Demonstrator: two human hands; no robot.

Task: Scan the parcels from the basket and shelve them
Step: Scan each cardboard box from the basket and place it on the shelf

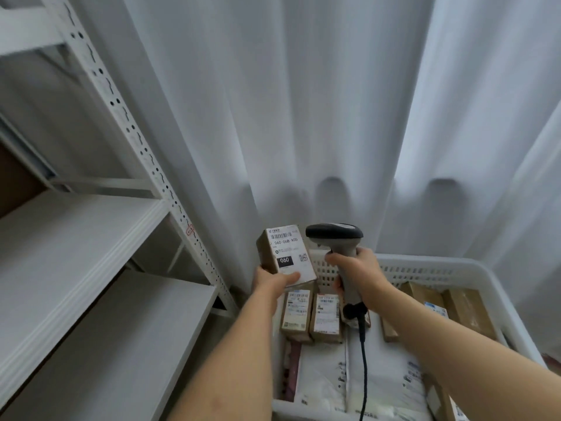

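Left hand [274, 282] grips box [287, 253] by its lower edge, thumb on the label, barcode above the fingers kept bare for reading. Right hand [356, 273] fingers wrapped round scanner [337, 238] handle, head just beside the label. Basket [425, 264] below both hands. Trigger finger hidden; small print unreadable.

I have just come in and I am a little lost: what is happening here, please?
A person is scanning parcels. The left hand holds a small cardboard parcel up with its label facing the camera, and the right hand grips a corded barcode scanner right beside it. More boxes and white mailers wait in the white basket below. The white shelf is on the left.
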